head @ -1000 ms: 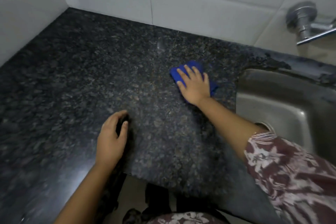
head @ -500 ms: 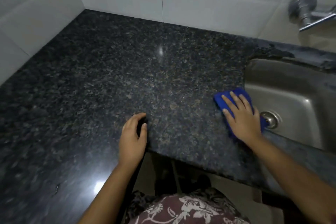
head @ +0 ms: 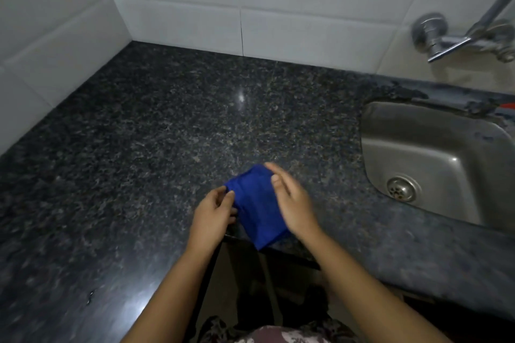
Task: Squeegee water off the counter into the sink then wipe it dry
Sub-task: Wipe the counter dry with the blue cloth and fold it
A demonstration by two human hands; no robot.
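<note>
A folded blue cloth (head: 257,207) is held between both hands over the front edge of the dark speckled granite counter (head: 156,131). My left hand (head: 213,216) pinches the cloth's left edge with thumb and fingers. My right hand (head: 292,200) grips its right side, fingers curled over the top. The cloth's lower corner hangs past the counter edge. The steel sink (head: 434,159) with its round drain (head: 401,189) lies to the right of my hands. No squeegee is in view.
White wall tiles (head: 250,8) back the counter and its left side. A chrome tap (head: 446,36) is fixed to the wall above the sink. Below the counter edge the floor and my patterned clothing (head: 267,334) show.
My right hand has brought the cloth from the sink's edge leftward to the counter's front and lifted it. My left hand left the counter edge and took hold of the cloth.
</note>
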